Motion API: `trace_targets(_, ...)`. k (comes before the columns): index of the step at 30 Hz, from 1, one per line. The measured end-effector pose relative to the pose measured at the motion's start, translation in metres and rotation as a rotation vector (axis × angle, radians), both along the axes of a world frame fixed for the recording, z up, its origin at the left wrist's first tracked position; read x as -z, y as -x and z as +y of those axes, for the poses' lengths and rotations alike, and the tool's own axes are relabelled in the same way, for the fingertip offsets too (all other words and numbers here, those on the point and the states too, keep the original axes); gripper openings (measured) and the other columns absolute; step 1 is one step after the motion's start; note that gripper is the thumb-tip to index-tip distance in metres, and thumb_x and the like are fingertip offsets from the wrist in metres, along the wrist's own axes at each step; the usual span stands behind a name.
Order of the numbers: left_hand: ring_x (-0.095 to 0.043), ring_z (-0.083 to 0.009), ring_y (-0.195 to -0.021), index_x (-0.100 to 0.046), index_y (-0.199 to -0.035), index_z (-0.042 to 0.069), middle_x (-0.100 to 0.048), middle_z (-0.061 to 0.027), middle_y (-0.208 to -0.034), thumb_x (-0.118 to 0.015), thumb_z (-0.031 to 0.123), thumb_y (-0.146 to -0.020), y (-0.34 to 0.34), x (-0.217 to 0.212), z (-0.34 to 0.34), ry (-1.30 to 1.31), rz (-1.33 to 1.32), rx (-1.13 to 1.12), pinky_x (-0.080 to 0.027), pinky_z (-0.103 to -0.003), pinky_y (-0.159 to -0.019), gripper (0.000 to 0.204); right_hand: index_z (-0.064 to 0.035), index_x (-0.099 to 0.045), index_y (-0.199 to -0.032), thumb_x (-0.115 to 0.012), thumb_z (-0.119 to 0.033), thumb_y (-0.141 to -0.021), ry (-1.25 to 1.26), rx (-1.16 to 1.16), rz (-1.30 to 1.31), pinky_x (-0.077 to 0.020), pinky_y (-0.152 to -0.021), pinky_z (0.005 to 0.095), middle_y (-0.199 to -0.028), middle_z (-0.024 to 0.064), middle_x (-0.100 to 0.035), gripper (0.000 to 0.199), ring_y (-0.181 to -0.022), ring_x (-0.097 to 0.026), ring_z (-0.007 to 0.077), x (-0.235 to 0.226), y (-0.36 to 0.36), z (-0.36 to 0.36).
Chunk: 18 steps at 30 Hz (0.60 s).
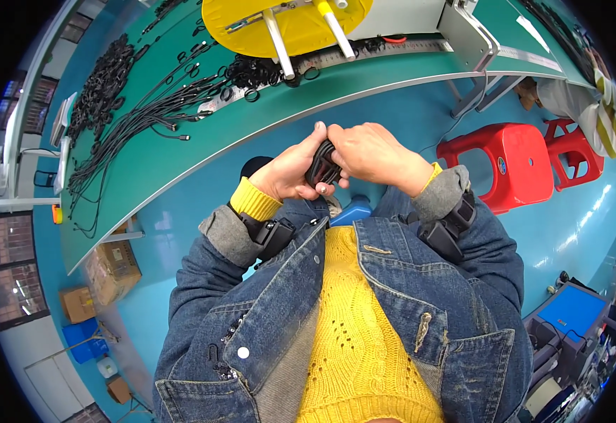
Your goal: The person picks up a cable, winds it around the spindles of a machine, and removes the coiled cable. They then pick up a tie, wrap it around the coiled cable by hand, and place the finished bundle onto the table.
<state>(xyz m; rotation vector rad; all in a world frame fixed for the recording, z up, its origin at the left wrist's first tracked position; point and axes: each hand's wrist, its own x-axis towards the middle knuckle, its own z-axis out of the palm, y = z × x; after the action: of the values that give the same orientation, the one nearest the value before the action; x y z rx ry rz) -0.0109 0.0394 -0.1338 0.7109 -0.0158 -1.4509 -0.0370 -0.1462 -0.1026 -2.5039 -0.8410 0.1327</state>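
A coiled black cable [324,166] sits between my two hands, held over my lap in front of the bench. My left hand [292,169] wraps round the coil from the left, its thumb pointing up along the bundle. From the other side my right hand [373,156] presses its bent fingers against the same coil. Parts of the cable are hidden behind the fingers. On the green bench [181,151] beyond, a fan of straight black cables [160,106] lies at the left, with a heap of coiled black cables [103,84] behind it.
A yellow round plate with white rods [280,42] stands on the bench ahead, near a metal ruler [385,48] and more black coils [251,70]. Red stools [512,166] stand to the right. Cardboard boxes [113,269] sit on the floor below the bench's left end.
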Motion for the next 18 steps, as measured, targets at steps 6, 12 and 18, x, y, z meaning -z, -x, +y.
trace_targets(6, -0.053, -0.0172, -0.063, -0.052, -0.102, 0.002, -0.059, -0.0179, -0.091, -0.044, 0.044, -0.089, 0.019, -0.006, -0.002, -0.019, -0.028, -0.224, -0.04, -0.021, -0.041, 0.045, 0.002, -0.047, -0.081, -0.05, -0.013, -0.078, -0.022, 0.064, 0.007, -0.0468, -0.056, 0.0423, -0.07, 0.0186, -0.062, 0.015, -0.066, -0.061, 0.0345, 0.007, 0.004, -0.002)
trace_targets(12, -0.051, -0.0165, -0.08, -0.044, -0.114, 0.001, -0.051, -0.0149, -0.104, -0.054, 0.023, -0.082, 0.01, 0.003, 0.003, 0.18, -0.054, -0.106, -0.04, -0.02, -0.046, 0.04, 0.0025, -0.046, -0.083, -0.049, -0.011, -0.078, -0.07, 0.028, 0.017, -0.0467, -0.057, 0.0438, -0.069, 0.0194, -0.061, 0.015, -0.066, -0.06, 0.0368, 0.004, 0.001, -0.003)
trace_targets(18, -0.05, -0.0104, -0.069, -0.055, -0.1, 0.002, -0.056, -0.004, -0.078, -0.063, 0.013, -0.074, 0.02, -0.011, -0.004, -0.522, -0.596, 0.019, -0.04, -0.02, -0.052, 0.03, 0.0035, -0.045, -0.085, -0.052, -0.019, -0.076, -0.23, -0.006, 0.167, -0.0438, -0.06, 0.0488, -0.071, 0.0253, -0.058, 0.025, -0.071, -0.057, 0.042, 0.022, -0.001, 0.003)
